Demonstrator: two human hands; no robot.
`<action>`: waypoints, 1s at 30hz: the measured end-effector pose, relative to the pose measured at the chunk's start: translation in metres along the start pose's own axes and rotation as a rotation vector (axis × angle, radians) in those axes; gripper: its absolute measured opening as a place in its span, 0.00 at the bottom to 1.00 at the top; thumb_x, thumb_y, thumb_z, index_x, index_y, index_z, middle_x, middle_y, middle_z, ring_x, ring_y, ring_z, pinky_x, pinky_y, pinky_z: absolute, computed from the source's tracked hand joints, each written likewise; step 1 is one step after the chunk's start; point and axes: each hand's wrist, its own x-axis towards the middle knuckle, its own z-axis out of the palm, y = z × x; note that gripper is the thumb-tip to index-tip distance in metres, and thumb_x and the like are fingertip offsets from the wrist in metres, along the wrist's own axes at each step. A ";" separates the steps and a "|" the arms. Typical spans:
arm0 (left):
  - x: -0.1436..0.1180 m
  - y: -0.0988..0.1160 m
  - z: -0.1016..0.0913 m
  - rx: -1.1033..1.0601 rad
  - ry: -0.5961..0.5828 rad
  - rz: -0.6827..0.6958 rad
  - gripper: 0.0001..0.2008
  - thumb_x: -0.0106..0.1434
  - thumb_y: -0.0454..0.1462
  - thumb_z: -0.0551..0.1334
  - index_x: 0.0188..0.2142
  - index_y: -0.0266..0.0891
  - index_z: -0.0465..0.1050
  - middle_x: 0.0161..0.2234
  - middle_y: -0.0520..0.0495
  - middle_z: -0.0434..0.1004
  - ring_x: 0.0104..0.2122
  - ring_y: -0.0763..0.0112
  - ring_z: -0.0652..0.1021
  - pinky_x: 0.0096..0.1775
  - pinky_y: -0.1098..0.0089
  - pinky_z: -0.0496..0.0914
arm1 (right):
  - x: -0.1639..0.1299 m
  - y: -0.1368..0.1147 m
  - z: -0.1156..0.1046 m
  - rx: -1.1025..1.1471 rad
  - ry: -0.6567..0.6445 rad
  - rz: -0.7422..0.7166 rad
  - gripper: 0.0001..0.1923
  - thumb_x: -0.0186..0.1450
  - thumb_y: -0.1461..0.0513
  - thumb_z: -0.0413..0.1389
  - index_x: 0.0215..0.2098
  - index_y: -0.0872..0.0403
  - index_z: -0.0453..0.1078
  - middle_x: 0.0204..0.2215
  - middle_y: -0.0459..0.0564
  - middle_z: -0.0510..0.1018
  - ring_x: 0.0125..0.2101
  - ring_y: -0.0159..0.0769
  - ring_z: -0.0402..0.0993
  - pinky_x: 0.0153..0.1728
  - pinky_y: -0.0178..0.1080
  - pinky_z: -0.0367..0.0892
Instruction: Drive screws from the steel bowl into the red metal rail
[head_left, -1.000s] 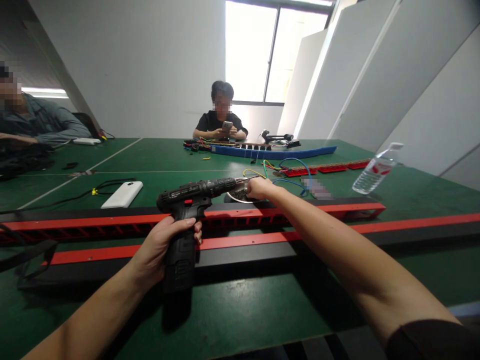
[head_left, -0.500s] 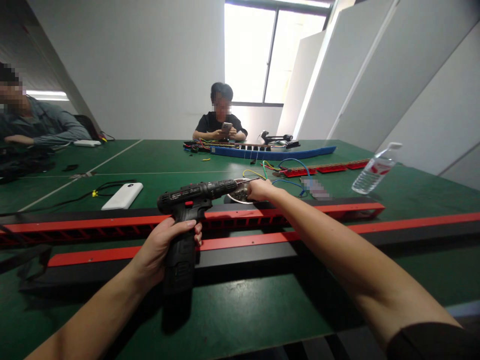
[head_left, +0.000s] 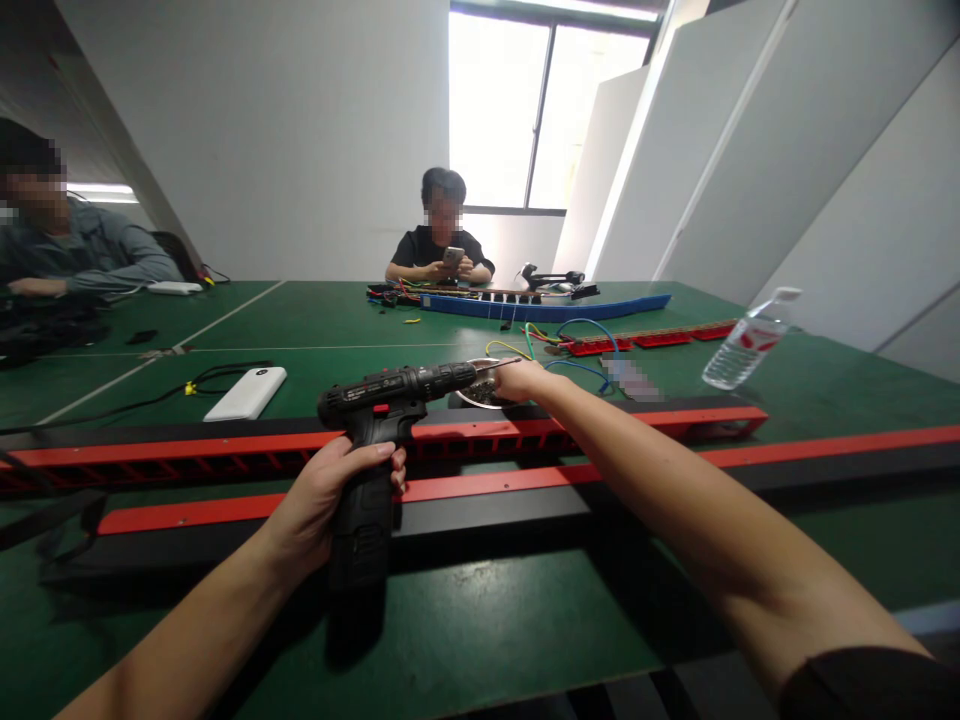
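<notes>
My left hand [head_left: 330, 495] grips the handle of a black cordless drill [head_left: 390, 395], held upright over the green table with its bit pointing right. My right hand [head_left: 519, 378] reaches forward to the drill's bit tip, fingers pinched there, just above a small metal bowl [head_left: 480, 392] of dark screws. Whether the fingers hold a screw cannot be made out. Under both arms lie two long red-and-black strips, a far strip [head_left: 660, 415] and a near strip [head_left: 480, 485].
A white power bank [head_left: 246, 392] with a black cable lies at the left. A tilted water bottle [head_left: 746, 340] stands at the right. Coloured wires [head_left: 570, 340], red strips and a blue strip [head_left: 555, 305] lie farther back. One person sits opposite with a phone, another at the far left.
The drill and my left hand have drifted slightly right. My right hand stays at the bit tip over the bowl.
</notes>
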 end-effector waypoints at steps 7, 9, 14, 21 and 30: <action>0.002 0.001 0.001 -0.015 -0.001 0.005 0.08 0.60 0.37 0.70 0.34 0.33 0.76 0.28 0.46 0.76 0.28 0.68 0.77 0.31 0.70 0.76 | -0.011 0.005 -0.012 0.123 0.095 0.028 0.15 0.67 0.54 0.56 0.42 0.57 0.77 0.36 0.55 0.82 0.32 0.38 0.77 0.30 0.35 0.66; 0.002 0.001 0.002 -0.031 0.009 0.009 0.07 0.59 0.36 0.70 0.34 0.33 0.76 0.29 0.46 0.75 0.28 0.69 0.77 0.32 0.70 0.76 | -0.016 0.008 -0.015 0.214 0.150 0.010 0.14 0.66 0.55 0.58 0.40 0.57 0.77 0.34 0.54 0.82 0.31 0.36 0.76 0.29 0.35 0.65; 0.001 0.000 0.002 -0.015 0.024 -0.009 0.09 0.57 0.37 0.72 0.33 0.33 0.77 0.29 0.46 0.76 0.29 0.68 0.77 0.32 0.71 0.75 | -0.037 0.021 -0.018 0.726 0.314 -0.081 0.09 0.61 0.59 0.64 0.34 0.59 0.79 0.29 0.53 0.81 0.29 0.37 0.75 0.30 0.37 0.66; 0.002 -0.002 -0.002 0.032 -0.014 -0.004 0.10 0.58 0.39 0.71 0.34 0.35 0.77 0.29 0.47 0.77 0.29 0.68 0.77 0.32 0.72 0.74 | -0.096 0.023 -0.003 1.187 0.422 -0.128 0.18 0.59 0.48 0.66 0.31 0.56 0.80 0.29 0.50 0.80 0.28 0.34 0.71 0.35 0.39 0.66; 0.003 -0.006 -0.005 0.106 -0.034 -0.018 0.10 0.60 0.41 0.71 0.35 0.36 0.77 0.28 0.47 0.78 0.29 0.69 0.78 0.31 0.73 0.73 | -0.117 0.009 0.017 1.446 0.492 -0.030 0.21 0.59 0.45 0.66 0.30 0.56 0.77 0.27 0.47 0.77 0.27 0.31 0.67 0.33 0.37 0.62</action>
